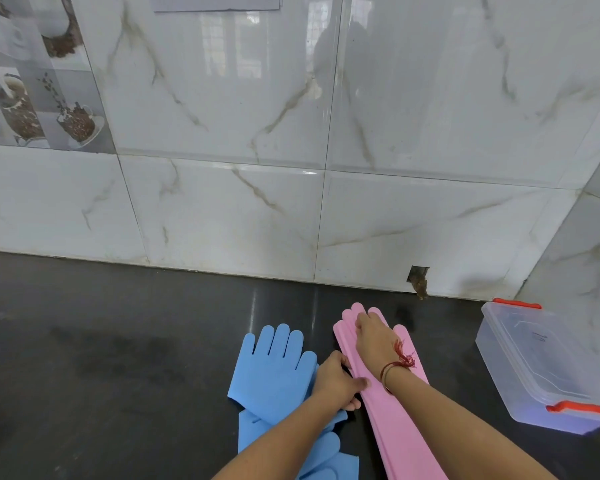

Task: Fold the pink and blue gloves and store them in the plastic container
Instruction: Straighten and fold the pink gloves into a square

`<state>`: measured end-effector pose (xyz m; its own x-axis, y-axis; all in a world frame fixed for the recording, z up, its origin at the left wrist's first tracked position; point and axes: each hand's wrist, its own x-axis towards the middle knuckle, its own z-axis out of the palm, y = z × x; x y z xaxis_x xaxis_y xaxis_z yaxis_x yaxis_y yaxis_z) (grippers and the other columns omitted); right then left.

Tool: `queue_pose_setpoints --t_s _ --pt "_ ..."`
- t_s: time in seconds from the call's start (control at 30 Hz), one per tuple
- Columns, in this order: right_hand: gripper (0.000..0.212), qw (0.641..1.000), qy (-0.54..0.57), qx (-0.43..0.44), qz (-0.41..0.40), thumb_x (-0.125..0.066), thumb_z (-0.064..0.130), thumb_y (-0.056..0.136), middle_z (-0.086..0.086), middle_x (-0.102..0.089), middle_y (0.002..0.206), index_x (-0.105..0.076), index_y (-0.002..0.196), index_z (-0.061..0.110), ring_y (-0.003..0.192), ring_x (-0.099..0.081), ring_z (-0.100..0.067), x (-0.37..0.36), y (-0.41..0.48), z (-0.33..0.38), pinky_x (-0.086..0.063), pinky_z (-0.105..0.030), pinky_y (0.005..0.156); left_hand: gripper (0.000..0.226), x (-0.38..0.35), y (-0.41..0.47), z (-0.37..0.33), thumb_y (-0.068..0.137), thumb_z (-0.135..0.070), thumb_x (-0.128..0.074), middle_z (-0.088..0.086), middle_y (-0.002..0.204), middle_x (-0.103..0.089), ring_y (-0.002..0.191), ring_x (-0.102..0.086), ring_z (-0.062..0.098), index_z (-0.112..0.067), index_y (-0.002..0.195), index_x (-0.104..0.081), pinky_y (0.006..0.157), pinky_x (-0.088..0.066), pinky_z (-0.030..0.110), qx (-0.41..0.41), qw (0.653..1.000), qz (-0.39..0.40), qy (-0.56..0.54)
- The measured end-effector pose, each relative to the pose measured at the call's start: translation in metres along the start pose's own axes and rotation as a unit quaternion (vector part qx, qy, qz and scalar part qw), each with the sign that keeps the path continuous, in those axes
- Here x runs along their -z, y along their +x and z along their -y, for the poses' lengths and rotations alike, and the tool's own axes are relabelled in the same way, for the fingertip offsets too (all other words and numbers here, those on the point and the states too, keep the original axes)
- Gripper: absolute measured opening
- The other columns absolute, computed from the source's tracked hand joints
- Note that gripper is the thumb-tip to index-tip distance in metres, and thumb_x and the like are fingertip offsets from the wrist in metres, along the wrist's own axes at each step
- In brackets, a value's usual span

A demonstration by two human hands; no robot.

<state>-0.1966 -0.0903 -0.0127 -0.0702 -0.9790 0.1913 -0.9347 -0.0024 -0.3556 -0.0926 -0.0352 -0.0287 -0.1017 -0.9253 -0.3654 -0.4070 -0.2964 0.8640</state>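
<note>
Long pink gloves [404, 427] lie stacked on the dark counter [118, 358], fingers pointing toward the wall. My right hand [374, 337] presses flat on the finger end of the pink gloves. My left hand [336, 382] grips their left edge near the middle. Left of them lie blue gloves: one [274, 368] flat with fingers spread, another [312, 448] partly under my left forearm. A clear plastic container [548, 368] with red clips stands at the right, lid on.
A marble-tiled wall [291, 202] rises behind the counter, with a small broken hole [418, 280] at its base. The side wall [586, 254] closes the corner behind the container.
</note>
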Motion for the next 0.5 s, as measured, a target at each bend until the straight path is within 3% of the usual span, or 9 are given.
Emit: queue_pose_setpoints --t_s 0.13,0.23,0.33,0.43,0.5 --pt "0.018 0.996 0.081 -0.022 -0.042 -0.04 0.025 0.098 -0.001 -0.061 0.099 -0.054 0.107 0.018 0.071 -0.054 -0.009 -0.002 -0.008 -0.007 -0.04 -0.016 0.06 0.032 -0.002 0.001 0.001 0.085 -0.026 -0.071 -0.001 0.079 -0.064 0.045 -0.057 0.006 -0.022 0.102 -0.044 0.044 -0.049 0.015 -0.004 1.0 -0.009 0.011" --pt "0.024 0.99 0.131 -0.039 -0.023 -0.046 0.022 0.095 -0.003 -0.059 0.115 -0.051 0.119 0.018 0.092 -0.057 -0.015 0.002 -0.01 -0.01 -0.049 -0.025 0.081 0.034 -0.003 0.0 0.001 0.085 -0.027 -0.071 -0.001 0.078 -0.064 0.043 -0.057 0.006 -0.023 0.102 -0.043 0.043 -0.048 0.015 -0.009 1.0 -0.016 0.019" --pt "0.036 0.984 0.167 -0.044 -0.049 -0.052 0.019 0.092 -0.005 -0.049 0.127 -0.046 0.128 0.017 0.109 -0.051 -0.019 0.013 -0.018 -0.017 -0.046 -0.032 0.094 0.04 -0.003 -0.001 0.003 0.084 -0.025 -0.073 0.004 0.083 -0.066 0.04 -0.057 0.006 -0.022 0.107 -0.039 0.041 -0.046 0.014 -0.015 0.999 -0.027 0.01" --pt "0.042 0.983 0.113 -0.116 -0.087 -0.056 0.025 0.089 -0.009 -0.047 0.129 -0.044 0.129 0.018 0.115 -0.048 -0.025 0.027 -0.036 -0.042 -0.043 -0.04 0.096 0.047 -0.002 -0.004 0.004 0.084 -0.022 -0.073 0.008 0.088 -0.066 0.038 -0.057 0.007 -0.023 0.111 -0.034 0.04 -0.046 0.014 -0.023 0.999 -0.032 -0.008" --pt "0.047 0.979 0.065 -0.191 -0.01 -0.056 0.034 0.089 -0.011 -0.047 0.13 -0.041 0.131 0.017 0.117 -0.049 -0.029 0.037 -0.054 -0.065 -0.043 -0.044 0.097 0.049 -0.002 -0.007 0.004 0.084 -0.021 -0.073 0.011 0.092 -0.066 0.04 -0.057 0.008 -0.024 0.111 -0.032 0.041 -0.046 0.014 -0.034 0.998 -0.042 -0.011"
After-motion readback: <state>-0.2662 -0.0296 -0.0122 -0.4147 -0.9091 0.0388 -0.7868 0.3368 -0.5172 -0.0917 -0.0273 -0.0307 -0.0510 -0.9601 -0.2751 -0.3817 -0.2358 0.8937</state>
